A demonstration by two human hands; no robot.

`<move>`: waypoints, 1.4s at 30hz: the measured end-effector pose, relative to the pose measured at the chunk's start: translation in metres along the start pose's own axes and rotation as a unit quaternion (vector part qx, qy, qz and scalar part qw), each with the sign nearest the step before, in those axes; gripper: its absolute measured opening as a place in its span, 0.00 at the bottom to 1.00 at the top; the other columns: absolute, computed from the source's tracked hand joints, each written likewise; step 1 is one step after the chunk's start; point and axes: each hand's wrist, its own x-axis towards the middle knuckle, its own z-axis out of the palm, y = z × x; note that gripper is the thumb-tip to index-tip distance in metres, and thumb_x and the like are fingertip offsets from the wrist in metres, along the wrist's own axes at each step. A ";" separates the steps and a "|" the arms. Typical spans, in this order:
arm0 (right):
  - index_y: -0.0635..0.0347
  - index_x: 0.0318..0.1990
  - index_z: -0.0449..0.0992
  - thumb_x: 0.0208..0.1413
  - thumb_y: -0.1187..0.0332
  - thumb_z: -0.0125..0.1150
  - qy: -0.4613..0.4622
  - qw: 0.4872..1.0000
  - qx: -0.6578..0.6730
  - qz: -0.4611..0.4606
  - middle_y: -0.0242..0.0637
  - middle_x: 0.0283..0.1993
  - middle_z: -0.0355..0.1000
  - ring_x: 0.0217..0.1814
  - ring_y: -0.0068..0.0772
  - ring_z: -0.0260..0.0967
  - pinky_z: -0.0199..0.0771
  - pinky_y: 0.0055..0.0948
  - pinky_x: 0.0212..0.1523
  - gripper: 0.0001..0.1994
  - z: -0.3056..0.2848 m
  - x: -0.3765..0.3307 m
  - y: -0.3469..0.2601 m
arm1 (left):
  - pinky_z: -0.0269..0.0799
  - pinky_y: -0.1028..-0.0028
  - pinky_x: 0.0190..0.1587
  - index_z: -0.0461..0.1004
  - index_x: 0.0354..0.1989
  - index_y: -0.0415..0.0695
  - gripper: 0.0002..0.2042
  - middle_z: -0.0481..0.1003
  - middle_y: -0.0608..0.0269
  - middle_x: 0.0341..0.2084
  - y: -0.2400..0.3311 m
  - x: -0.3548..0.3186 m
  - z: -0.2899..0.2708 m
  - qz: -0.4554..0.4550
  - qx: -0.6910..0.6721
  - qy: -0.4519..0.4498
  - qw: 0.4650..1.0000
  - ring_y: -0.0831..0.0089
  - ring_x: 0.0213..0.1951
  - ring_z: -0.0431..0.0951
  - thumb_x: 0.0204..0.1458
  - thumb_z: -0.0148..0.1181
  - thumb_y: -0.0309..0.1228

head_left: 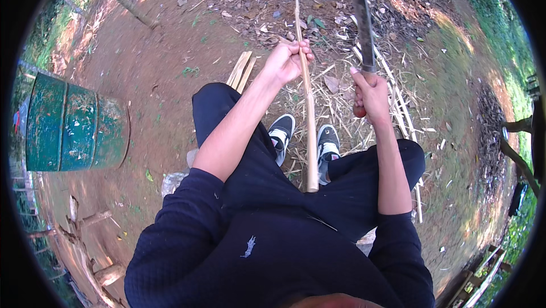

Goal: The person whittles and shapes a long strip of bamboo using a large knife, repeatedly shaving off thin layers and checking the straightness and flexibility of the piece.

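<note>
My left hand (291, 59) is closed round a long pale wooden stick (309, 120), which looks like split bamboo or cane. The stick runs from a thin tip ahead of me down to a thicker cut end between my thighs. In my right hand (372, 96) I grip a machete by its reddish-brown wooden handle (368, 79). Its dark, worn blade (362, 18) points up and away from me, to the right of the stick and apart from it. Thin shavings (293, 100) lie on the ground beneath my hands, round my dark sneakers.
Pale split strips (241, 70) lie beyond my left knee, and longer strips (398, 100) stretch along my right side. A dented green metal drum (77, 126) stands at the left. Branches (85, 240) lie at the lower left; dry leaves litter the dirt ahead.
</note>
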 end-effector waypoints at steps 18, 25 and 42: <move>0.62 0.19 0.69 0.55 0.53 0.68 0.219 0.945 -0.221 -0.098 0.27 0.15 0.64 0.18 0.18 0.56 0.57 0.28 0.23 0.23 -0.070 0.008 -0.014 | 0.61 0.74 0.36 0.59 0.25 0.52 0.21 0.57 0.74 0.15 0.010 -0.020 0.027 0.318 0.065 -0.044 0.945 0.77 0.22 0.59 0.68 0.43 0.52; 0.58 0.27 0.76 0.54 0.55 0.67 0.256 0.864 -0.398 -0.175 0.40 0.16 0.71 0.16 0.38 0.70 0.67 0.38 0.22 0.16 -0.037 -0.005 -0.026 | 0.72 0.66 0.45 0.67 0.39 0.48 0.18 0.67 0.68 0.27 0.005 -0.025 0.043 0.315 0.180 -0.032 0.931 0.70 0.35 0.73 0.65 0.48 0.51; 0.58 0.26 0.73 0.52 0.58 0.69 0.315 0.843 -0.378 -0.215 0.43 0.18 0.71 0.20 0.50 0.72 0.67 0.44 0.23 0.15 -0.037 -0.006 -0.023 | 0.79 0.57 0.50 0.66 0.47 0.47 0.13 0.76 0.56 0.44 -0.022 -0.027 0.044 0.366 0.336 -0.076 0.864 0.56 0.45 0.81 0.66 0.50 0.44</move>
